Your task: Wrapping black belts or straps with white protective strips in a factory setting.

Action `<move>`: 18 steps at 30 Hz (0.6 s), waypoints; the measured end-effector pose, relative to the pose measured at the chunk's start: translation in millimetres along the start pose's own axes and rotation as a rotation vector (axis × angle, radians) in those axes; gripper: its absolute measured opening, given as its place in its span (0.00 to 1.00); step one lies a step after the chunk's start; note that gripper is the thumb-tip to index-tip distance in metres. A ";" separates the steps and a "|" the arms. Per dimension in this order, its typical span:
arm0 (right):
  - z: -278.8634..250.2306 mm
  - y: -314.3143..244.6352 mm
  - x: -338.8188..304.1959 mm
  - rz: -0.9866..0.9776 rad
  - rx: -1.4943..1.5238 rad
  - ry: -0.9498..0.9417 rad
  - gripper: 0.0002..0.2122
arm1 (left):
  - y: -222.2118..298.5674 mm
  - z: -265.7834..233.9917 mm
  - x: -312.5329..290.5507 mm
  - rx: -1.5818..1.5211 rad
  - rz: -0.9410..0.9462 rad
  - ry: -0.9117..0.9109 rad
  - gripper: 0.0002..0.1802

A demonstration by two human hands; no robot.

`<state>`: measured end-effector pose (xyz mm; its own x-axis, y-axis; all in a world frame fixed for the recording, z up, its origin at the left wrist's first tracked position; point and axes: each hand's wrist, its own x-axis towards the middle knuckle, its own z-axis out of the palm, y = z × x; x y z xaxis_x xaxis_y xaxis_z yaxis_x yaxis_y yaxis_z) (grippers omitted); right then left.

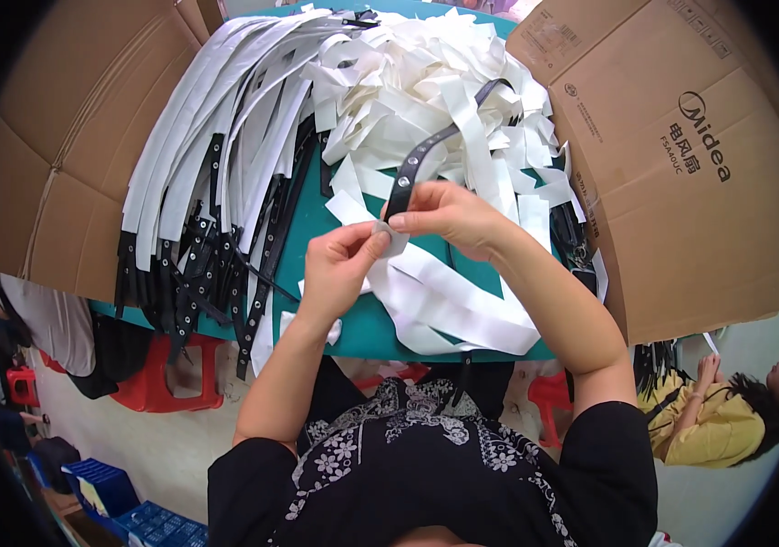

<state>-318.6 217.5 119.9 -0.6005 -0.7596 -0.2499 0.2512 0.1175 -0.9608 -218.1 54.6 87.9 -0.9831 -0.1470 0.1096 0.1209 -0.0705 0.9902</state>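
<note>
Over the front of the table my right hand (455, 219) pinches a black belt (405, 175) with metal eyelets. The belt rises from my fingers and curves back to the right over the white pile. My left hand (339, 269), thumb and fingertips pressed together, grips the end of a white strip (396, 241) at the belt's lower end. Both hands nearly touch there. Whether the strip is wrapped around the belt or only lies against it, I cannot tell. Loose white strips (449, 296) loop on the table under my right forearm.
Left of my hands lies a stack of white-wrapped black belts (163, 205), ends hanging over the edge. A heap of white strips (408, 87) covers the green table's (367, 342) far part. Cardboard panels (681, 182) stand at both sides. Another person (713, 424) sits at the right.
</note>
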 end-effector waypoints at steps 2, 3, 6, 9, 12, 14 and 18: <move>5.0 -3.7 -6.0 0.072 0.158 0.102 0.14 | -2.9 1.9 -4.2 0.063 -0.030 0.059 0.11; -3.1 -4.6 2.1 0.152 0.316 0.090 0.18 | -5.9 1.2 -6.4 0.088 -0.040 0.046 0.11; -27.2 -2.4 24.4 0.057 0.460 0.287 0.17 | -10.2 7.9 -13.9 0.139 -0.058 0.002 0.12; -21.6 -16.2 22.2 -0.091 0.118 0.195 0.16 | -11.8 8.6 -8.2 0.078 -0.093 0.058 0.13; -5.9 -22.6 9.0 -0.069 -0.084 0.032 0.20 | 9.8 14.4 3.7 -0.019 -0.106 0.060 0.14; 5.3 -31.5 -1.5 -0.062 -0.067 0.024 0.21 | 16.6 18.9 9.4 0.006 -0.073 0.058 0.14; -4.6 -36.5 -14.1 -0.044 -0.106 -0.007 0.21 | 11.1 25.0 8.1 -0.121 -0.038 0.127 0.11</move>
<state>-322.8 226.8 158.0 -0.6039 -0.7698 -0.2068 0.1425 0.1510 -0.9782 -228.2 77.2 102.0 -0.9627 -0.2653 0.0532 0.1076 -0.1950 0.9749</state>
